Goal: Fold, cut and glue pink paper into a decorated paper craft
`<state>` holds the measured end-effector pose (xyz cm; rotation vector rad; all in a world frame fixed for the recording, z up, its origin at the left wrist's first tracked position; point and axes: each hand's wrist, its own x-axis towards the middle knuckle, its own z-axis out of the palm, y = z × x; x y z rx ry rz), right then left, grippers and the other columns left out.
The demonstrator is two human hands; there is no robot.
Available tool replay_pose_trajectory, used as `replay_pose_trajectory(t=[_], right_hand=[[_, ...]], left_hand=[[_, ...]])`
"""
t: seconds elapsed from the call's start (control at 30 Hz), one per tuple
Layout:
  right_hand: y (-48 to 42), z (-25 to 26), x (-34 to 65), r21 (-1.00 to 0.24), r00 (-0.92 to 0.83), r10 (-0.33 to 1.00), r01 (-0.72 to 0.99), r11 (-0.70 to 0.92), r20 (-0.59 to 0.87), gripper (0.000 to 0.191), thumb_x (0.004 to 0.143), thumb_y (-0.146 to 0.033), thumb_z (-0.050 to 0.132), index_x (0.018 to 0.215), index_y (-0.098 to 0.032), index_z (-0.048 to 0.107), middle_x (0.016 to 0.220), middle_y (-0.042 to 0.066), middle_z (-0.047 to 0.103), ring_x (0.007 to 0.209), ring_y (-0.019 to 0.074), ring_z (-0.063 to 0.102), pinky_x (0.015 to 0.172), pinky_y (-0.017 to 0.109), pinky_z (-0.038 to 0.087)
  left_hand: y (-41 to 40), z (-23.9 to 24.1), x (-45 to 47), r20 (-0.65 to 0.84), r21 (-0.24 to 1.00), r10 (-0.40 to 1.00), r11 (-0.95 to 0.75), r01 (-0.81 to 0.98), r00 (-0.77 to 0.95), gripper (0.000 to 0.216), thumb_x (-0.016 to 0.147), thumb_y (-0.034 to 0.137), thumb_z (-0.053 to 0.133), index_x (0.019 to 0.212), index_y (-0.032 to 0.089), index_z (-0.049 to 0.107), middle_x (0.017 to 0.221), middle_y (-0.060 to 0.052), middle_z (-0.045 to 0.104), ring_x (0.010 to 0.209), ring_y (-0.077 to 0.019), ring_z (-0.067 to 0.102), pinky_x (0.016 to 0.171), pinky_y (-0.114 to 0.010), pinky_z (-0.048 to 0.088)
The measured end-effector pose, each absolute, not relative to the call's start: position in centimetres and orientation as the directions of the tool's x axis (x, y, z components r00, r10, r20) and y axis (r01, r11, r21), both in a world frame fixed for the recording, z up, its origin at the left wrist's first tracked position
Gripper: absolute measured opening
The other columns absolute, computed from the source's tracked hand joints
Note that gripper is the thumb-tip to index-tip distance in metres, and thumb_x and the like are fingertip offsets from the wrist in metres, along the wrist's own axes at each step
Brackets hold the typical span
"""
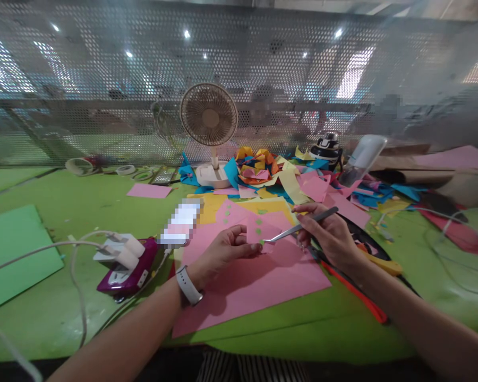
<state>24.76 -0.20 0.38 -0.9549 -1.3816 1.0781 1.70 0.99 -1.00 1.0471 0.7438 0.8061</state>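
Observation:
My left hand (223,249) pinches a small pink paper piece (259,233) dotted with green spots, holding it above a large pink sheet (258,286). A white watch sits on that wrist. My right hand (329,233) grips metal tweezers (302,225), whose tips touch the lower edge of the small pink piece near a green dot. Both hands hover over the middle of the green table (63,318).
A purple power strip (125,273) with white plugs and cables lies left of the pink sheet. A green sheet (11,254) lies far left. A small fan (209,122) stands at the back beside a heap of coloured paper scraps (263,170). Red and yellow strips lie right.

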Motion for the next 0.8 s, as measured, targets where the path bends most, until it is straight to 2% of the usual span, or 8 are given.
replay_pose_trajectory(t=[0.37, 0.63, 0.8], right_hand=[[0.1, 0.0, 24.5, -0.970, -0.047, 0.970, -0.048, 0.238, 0.240, 0.030, 0.081, -0.036, 0.060, 0.103, -0.018, 0.050, 0.049, -0.005, 0.058, 0.037, 0.0084, 0.051, 0.037, 0.016, 0.038], [-0.2, -0.1, 24.0, -0.964, 0.003, 0.974, -0.145, 0.224, 0.226, 0.029, 0.080, -0.034, 0.061, 0.103, -0.018, 0.051, 0.050, -0.004, 0.059, 0.039, 0.0082, 0.051, 0.039, 0.017, 0.042], [-0.4, -0.2, 23.7, -0.958, 0.031, 0.967, -0.131, 0.256, 0.254, 0.030, 0.080, -0.035, 0.061, 0.103, -0.018, 0.052, 0.050, -0.004, 0.059, 0.040, 0.0083, 0.052, 0.041, 0.018, 0.044]], left_hand=[[0.9, -1.3, 1.5, -0.136, 0.927, 0.844, 0.293, -0.233, 0.519, 0.042, 0.065, 0.021, 0.077, 0.092, 0.018, 0.045, 0.064, 0.006, 0.060, 0.077, -0.0156, 0.066, 0.083, -0.034, 0.049], [0.8, -1.2, 1.6, -0.124, 0.934, 0.847, 0.275, -0.227, 0.518, 0.041, 0.067, 0.023, 0.076, 0.093, 0.018, 0.045, 0.066, 0.005, 0.061, 0.078, -0.0167, 0.066, 0.080, -0.034, 0.050], [0.7, -1.0, 1.6, -0.121, 0.954, 0.855, 0.240, -0.178, 0.505, 0.040, 0.068, 0.023, 0.075, 0.095, 0.018, 0.044, 0.065, 0.005, 0.059, 0.080, -0.0165, 0.065, 0.074, -0.030, 0.050]])
